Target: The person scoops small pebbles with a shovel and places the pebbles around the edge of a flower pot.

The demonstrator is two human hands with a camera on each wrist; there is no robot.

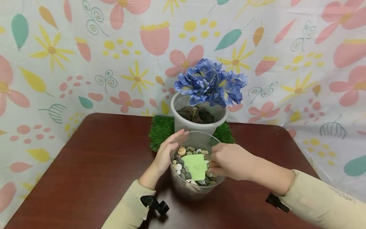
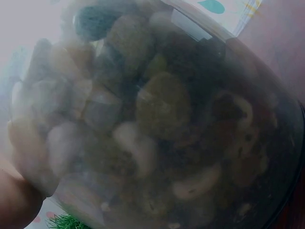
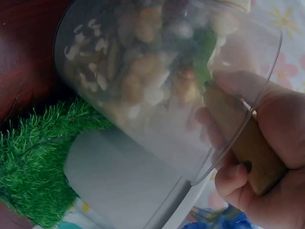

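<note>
Trowel (image 1: 195, 167) (green-bladed) in right hand (image 1: 232, 160).

White floral cloth (image 1: 160, 68) behind red-brown table (image 1: 108, 159).

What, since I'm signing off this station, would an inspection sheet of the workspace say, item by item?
Surface: dark reddish-brown table.
Job's things: clear container holding pebbles and a shell; green scoop with a wooden handle, its blade over the pebbles.
Clutter: nothing seen beyond a white pot with blue flowers on a green grass mat, behind the container.
Left hand: touches the container's left side.
Right hand: fingers curled around the wooden handle.
Cables: nothing seen; black devices at both wrists.
Surroundings: white backdrop printed with flowers and leaves.
</note>
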